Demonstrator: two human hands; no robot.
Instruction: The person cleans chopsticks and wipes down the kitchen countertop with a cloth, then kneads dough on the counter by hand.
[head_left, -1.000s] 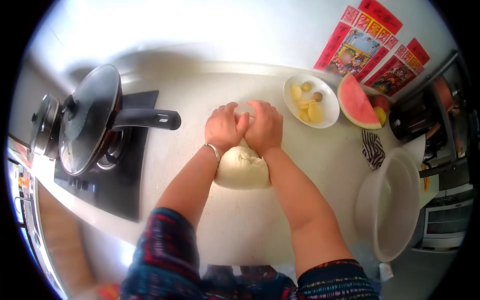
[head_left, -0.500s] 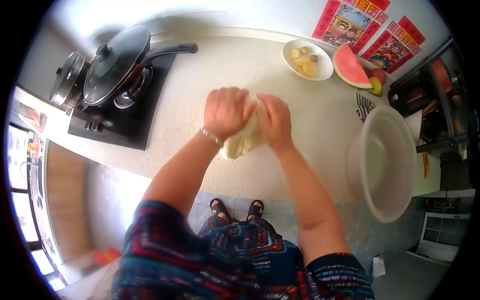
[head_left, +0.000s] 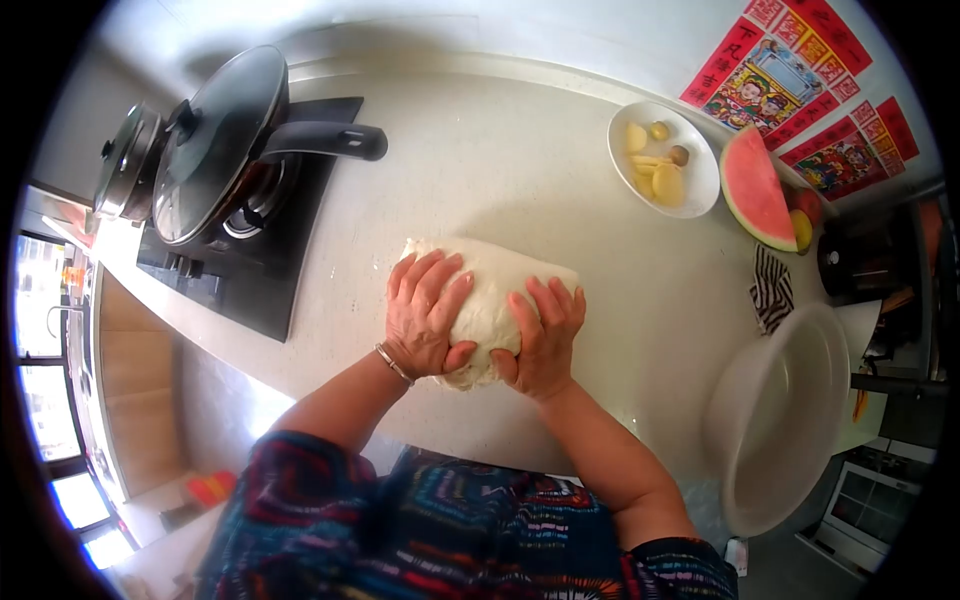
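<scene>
The left hand [head_left: 425,310] and right hand [head_left: 545,335] grip the dough [head_left: 500,280] from its 2 sides, fingers spread over it and both thumbs near its ragged close edge, on the table [head_left: 450,160] between the stove [head_left: 265,285] and the pale basin [head_left: 727,420]. Uneven pressure from 1 hand could skew the lump or tear that rough edge, and a hard forward push might make it skid. The bracelet [head_left: 393,365] lies close enough that leaning in could smear it with dough.
</scene>
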